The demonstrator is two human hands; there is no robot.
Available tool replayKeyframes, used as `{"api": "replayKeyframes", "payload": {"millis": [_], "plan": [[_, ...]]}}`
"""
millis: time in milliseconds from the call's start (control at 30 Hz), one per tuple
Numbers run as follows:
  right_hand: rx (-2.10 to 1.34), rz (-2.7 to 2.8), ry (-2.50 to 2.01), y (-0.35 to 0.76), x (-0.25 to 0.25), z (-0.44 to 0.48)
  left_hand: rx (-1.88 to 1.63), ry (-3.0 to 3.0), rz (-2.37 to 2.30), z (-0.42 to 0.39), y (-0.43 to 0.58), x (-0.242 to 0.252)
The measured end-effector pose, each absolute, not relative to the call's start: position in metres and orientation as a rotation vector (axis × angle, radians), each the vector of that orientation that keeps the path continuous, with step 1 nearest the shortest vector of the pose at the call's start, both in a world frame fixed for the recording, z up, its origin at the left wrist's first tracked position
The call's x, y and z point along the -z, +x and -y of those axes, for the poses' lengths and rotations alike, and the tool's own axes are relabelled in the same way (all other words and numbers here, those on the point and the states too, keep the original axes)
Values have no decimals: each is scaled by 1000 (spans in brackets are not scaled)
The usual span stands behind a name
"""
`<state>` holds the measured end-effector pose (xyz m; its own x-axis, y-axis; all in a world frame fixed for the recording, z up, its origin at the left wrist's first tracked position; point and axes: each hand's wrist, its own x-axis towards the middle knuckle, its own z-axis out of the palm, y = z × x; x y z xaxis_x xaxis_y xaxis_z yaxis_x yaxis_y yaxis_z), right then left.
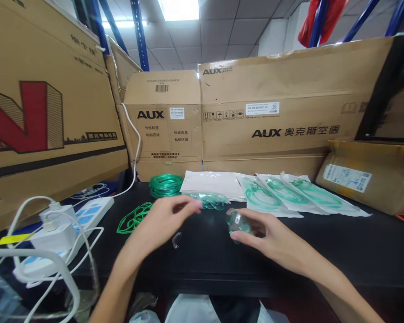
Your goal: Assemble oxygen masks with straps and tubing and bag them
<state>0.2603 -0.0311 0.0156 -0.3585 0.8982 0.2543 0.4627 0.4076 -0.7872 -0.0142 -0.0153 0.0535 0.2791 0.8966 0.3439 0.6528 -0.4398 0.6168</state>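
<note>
My right hand [269, 231] grips a clear, green-tinted plastic mask [239, 223] between thumb and fingers, just above the black table. My left hand [170, 215] hovers to the left of it, its thumb and fingertips brought together; whatever they may pinch is too small to make out. Behind the left fingertips lies a row of similar clear masks [213, 202]. Green elastic bands [131, 220] are heaped beside the left wrist. A few small bent metal strips [176, 240] rest on the table between my hands.
At the back stand a coil of green tubing [166, 185], a stack of white pouches [212, 184] and several pouches with green tubing [264, 197]. A power strip [90, 215] with white cables is at left, a taped carton [373, 175] at right. Cardboard panels [256, 89] wall the table.
</note>
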Motion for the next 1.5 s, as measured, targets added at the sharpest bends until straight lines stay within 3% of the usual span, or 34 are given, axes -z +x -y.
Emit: {"api": "replayKeyframes", "payload": {"millis": [200, 467, 633, 1500], "plan": [[-537, 1983, -1149, 254, -13, 28, -841, 2123, -980, 22, 46, -33], [-967, 1776, -964, 251, -10, 22, -991, 1886, -764, 6, 47, -21], [-778, 1809, -1062, 254, -14, 21, -974, 1512, -662, 5, 50, -19], [-783, 1814, -1041, 266, -17, 17, -964, 1719, -740, 6, 57, -17]]}}
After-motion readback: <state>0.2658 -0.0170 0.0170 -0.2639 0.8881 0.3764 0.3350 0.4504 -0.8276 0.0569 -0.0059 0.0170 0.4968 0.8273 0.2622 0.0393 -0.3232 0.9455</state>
